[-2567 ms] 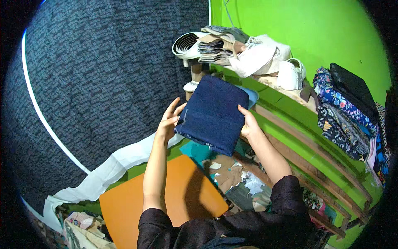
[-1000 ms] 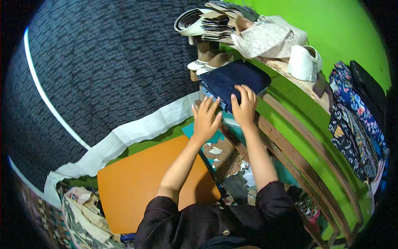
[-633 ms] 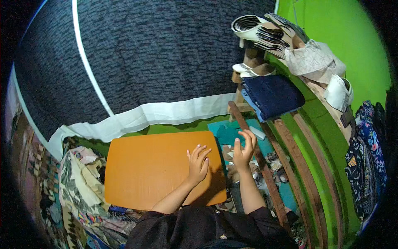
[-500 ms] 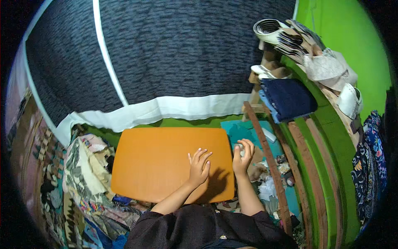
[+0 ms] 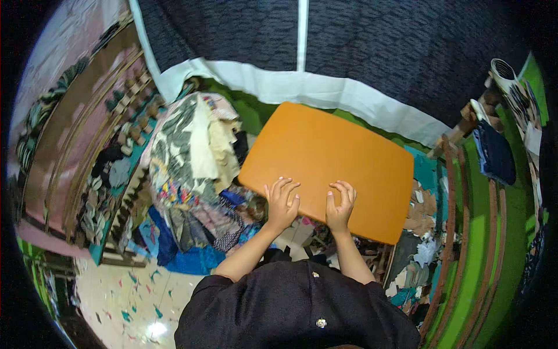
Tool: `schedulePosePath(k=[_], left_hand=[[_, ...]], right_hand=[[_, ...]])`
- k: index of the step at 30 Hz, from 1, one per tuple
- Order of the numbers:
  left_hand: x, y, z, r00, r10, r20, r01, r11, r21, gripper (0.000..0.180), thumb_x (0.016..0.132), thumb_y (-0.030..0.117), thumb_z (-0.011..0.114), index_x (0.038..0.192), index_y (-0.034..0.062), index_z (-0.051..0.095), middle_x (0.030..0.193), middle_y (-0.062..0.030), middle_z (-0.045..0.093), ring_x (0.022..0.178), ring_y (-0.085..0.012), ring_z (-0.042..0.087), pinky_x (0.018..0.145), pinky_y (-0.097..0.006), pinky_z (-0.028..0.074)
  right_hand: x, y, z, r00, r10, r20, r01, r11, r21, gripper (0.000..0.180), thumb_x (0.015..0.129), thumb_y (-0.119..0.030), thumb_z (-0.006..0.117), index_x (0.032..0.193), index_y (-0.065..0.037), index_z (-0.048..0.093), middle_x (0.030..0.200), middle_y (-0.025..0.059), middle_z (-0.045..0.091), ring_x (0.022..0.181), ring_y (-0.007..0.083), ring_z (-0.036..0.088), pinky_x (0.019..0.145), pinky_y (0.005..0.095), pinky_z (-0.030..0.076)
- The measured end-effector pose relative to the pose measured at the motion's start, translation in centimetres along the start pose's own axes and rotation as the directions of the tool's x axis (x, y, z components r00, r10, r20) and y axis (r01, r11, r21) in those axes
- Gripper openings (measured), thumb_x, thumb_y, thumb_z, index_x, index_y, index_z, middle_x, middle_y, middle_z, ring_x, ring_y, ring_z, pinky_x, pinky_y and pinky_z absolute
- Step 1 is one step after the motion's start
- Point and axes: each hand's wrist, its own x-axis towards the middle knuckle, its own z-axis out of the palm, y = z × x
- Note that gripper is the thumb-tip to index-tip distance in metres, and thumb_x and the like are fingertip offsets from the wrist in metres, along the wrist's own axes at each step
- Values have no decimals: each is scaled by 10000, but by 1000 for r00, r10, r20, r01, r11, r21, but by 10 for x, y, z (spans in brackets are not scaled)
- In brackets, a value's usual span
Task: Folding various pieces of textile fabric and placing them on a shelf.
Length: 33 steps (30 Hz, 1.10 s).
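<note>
Over the near edge of an orange tabletop (image 5: 331, 148) with rounded corners, my two hands are held apart. My left hand (image 5: 282, 205) is open, its fingers spread and slightly bent, and nothing is in it. My right hand (image 5: 342, 205) is also open, fingers curved and thumb apart, holding nothing. Whether either hand touches the tabletop I cannot tell. Left of the table lies a heap of cloth pieces (image 5: 197, 139), cream, patterned and blue.
A slatted wooden rack (image 5: 450, 232) stands on the right, with folded dark blue fabric (image 5: 494, 152) on it. Cloth scraps (image 5: 418, 256) lie beside the table. At left, a shelf (image 5: 64, 157) holds small pieces. Scraps dot the tiled floor (image 5: 131, 302). Dark curtains (image 5: 372, 52) hang behind.
The view has swung to the left, so the table appears turned and further right. My hands, still open, are now over its near edge instead of its right part.
</note>
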Motion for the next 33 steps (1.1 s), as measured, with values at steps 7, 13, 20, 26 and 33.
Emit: schedulePosePath(k=[7, 13, 20, 26, 33], left_hand=[[-58, -68, -82, 974, -188, -126, 203, 973, 113, 255, 739, 171, 547, 988, 119, 568, 1100, -85, 482, 1133, -283, 380, 971, -553, 114], [-81, -117, -111, 939, -273, -208, 312, 931, 189, 253, 724, 174, 568, 967, 102, 568, 1084, -86, 472, 1114, -275, 384, 964, -538, 131], [-64, -199, -122, 912, -335, -237, 396, 871, 291, 311, 696, 166, 610, 994, 92, 563, 1038, -102, 506, 1025, -277, 450, 893, -389, 308], [9, -329, -135, 854, -476, -210, 514, 836, 193, 388, 707, 195, 621, 1035, 17, 515, 1045, -166, 509, 995, -331, 478, 854, -379, 386], [96, -409, -123, 483, -792, -373, 875, 425, 232, 982, 616, 390, 719, 1331, 35, 147, 1346, -161, 279, 1238, -276, 282, 1012, -461, 217]], right_hand=[[-43, -47, 80, 985, -14, 172, 2, 997, 73, 144, 735, -57, 537, 874, -48, 572, 990, 143, 506, 983, 302, 430, 865, 387, 332], [-59, -55, 135, 953, -106, 283, 79, 991, 105, 145, 722, -54, 532, 864, -45, 562, 952, 136, 507, 935, 301, 440, 834, 385, 342], [-64, -42, 212, 883, -141, 449, 103, 989, 108, 166, 699, -86, 544, 859, -53, 569, 921, 115, 521, 924, 298, 456, 831, 396, 336], [-37, -37, 279, 833, -259, 489, 229, 966, 120, 165, 684, -80, 553, 846, -62, 578, 926, 119, 524, 919, 301, 463, 818, 388, 344], [2, -37, 319, 812, -234, 534, 234, 970, 69, 170, 689, -86, 556, 855, -57, 584, 922, 125, 518, 923, 304, 458, 822, 392, 353]])
